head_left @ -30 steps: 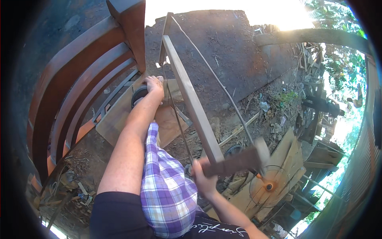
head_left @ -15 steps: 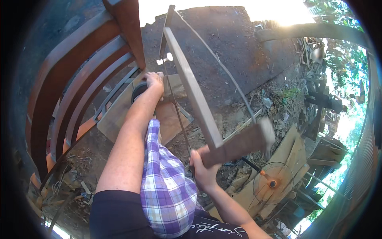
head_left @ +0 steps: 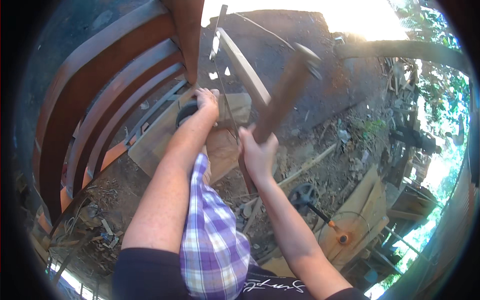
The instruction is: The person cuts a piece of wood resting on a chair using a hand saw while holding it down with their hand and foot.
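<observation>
Ground [head_left: 310, 90], dark and littered with chips and twigs, spreads beneath everything. Reddish-brown furniture [head_left: 117, 42] with curved slats stands at the left. A wooden frame saw [head_left: 245, 70] slants across the middle, its far end near the top edge of the view and its thick, dark end piece tilted up to the right. Several boards [head_left: 362, 200] lie at the lower right, with a fan [head_left: 343, 238] over them. Purple-and-white checked cloth [head_left: 215, 245] covers the person's bent leg, between the two forearms. Past the leg, the saw's thin blade [head_left: 228, 107] crosses a small reddish board [head_left: 222, 150]; I cannot tell whether they touch. The right hand [head_left: 259, 152] is wrapped tightly around the lower part of the end piece. The left hand [head_left: 206, 101], fingers bent, lies just beside a black round thing [head_left: 186, 112], partly hidden; whether it grips anything, I cannot tell.
</observation>
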Tool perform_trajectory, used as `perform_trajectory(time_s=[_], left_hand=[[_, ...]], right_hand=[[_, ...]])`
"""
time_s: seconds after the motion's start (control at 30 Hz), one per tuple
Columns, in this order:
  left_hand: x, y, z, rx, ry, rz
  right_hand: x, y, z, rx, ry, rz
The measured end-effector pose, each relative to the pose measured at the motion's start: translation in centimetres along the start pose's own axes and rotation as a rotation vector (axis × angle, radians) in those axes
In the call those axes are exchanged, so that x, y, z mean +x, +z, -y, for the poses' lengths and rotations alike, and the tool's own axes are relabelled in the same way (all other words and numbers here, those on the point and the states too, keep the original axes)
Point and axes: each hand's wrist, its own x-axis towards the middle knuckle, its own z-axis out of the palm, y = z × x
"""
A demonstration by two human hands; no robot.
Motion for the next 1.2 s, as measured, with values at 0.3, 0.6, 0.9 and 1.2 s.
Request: perform_trajectory(time_s=[0.3, 0.6, 0.9, 1.2], left_hand=[[-1.2, -0.7, 0.3, 0.046, 0.037, 0.001], [-1.0, -0.6, 0.2, 0.029, 0.012, -0.012], [-0.6, -0.7, 0.6, -0.063, 0.02, 0.018], [-1.4, -0.6, 0.0, 0.04, 0.042, 0.027]], right_hand=[[-1.4, -1.3, 0.4, -0.054, 0.143, 0.012], [6.9, 2.8, -2.9, -0.006, 0.11, 0.119], [-5.2, -2.9, 4.2, 0.178, 0.166, -0.094], [8.0, 3.9, -5.3, 0.02, 0.157, -0.015]])
